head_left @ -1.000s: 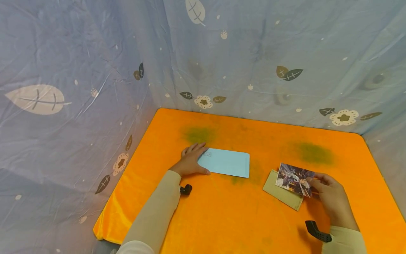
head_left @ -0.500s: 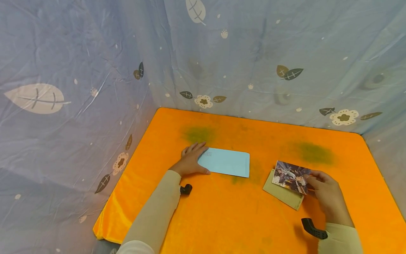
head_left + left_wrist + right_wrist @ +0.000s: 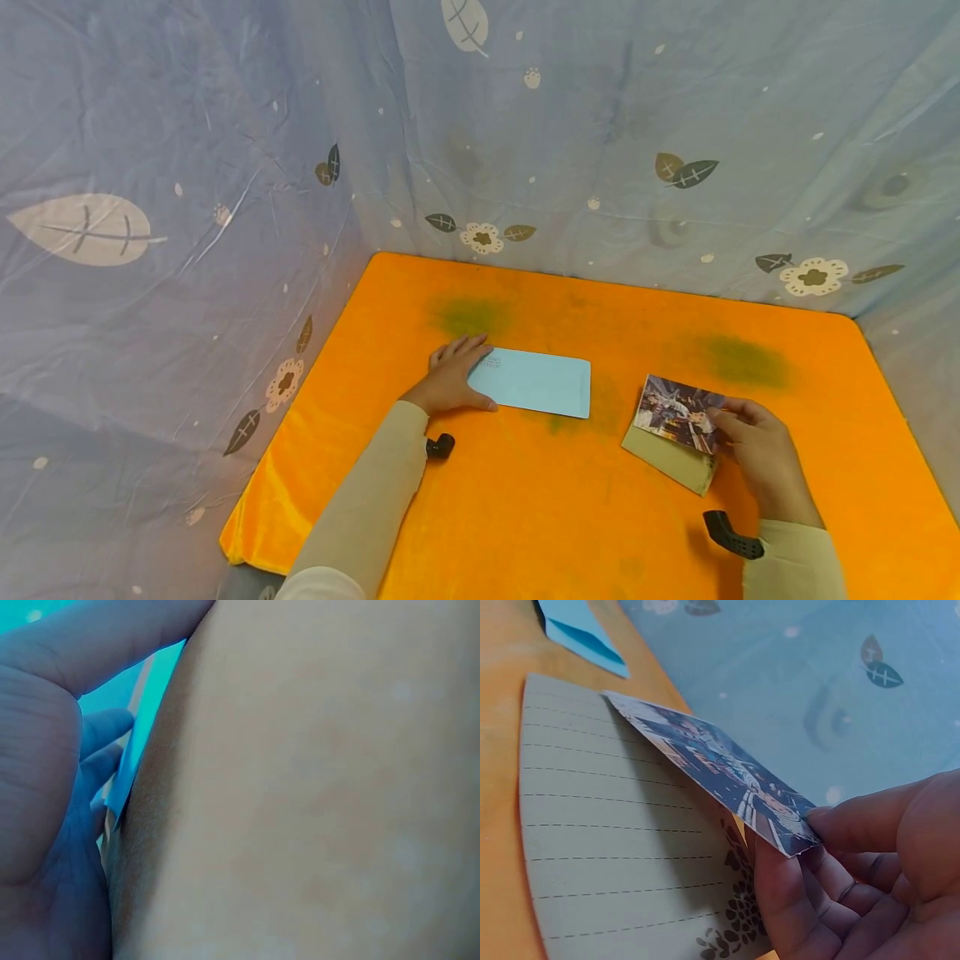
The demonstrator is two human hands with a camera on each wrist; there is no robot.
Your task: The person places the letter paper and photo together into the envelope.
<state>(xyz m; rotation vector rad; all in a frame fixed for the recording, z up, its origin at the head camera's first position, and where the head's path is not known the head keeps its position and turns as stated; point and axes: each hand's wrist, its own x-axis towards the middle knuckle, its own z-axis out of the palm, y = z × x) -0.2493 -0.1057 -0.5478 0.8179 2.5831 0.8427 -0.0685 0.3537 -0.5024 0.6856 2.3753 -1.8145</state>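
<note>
A light blue envelope point(image 3: 536, 383) lies flat on the orange-covered table. My left hand point(image 3: 453, 377) rests over its left end, with the thumb at the near edge and the fingers spread toward the far edge. In the right wrist view the right end of the envelope point(image 3: 585, 637) gapes a little. My right hand point(image 3: 757, 446) pinches the right side of a photo card point(image 3: 678, 414) between thumb and fingers. This card is tilted above a sheet of lined notepaper point(image 3: 667, 458), hiding its upper part. Dashed lines and a dark flower print mark the notepaper point(image 3: 615, 825).
The orange table cover point(image 3: 525, 517) has greenish patches. A grey-blue curtain point(image 3: 570, 125) with leaf and flower prints hangs behind the table and along its left side. Black wrist mounts point(image 3: 733, 535) stick out at both sleeves.
My right hand has carried the photo card slightly left and away from me, so it overlaps more of the notepaper. The left hand and envelope have stayed still.
</note>
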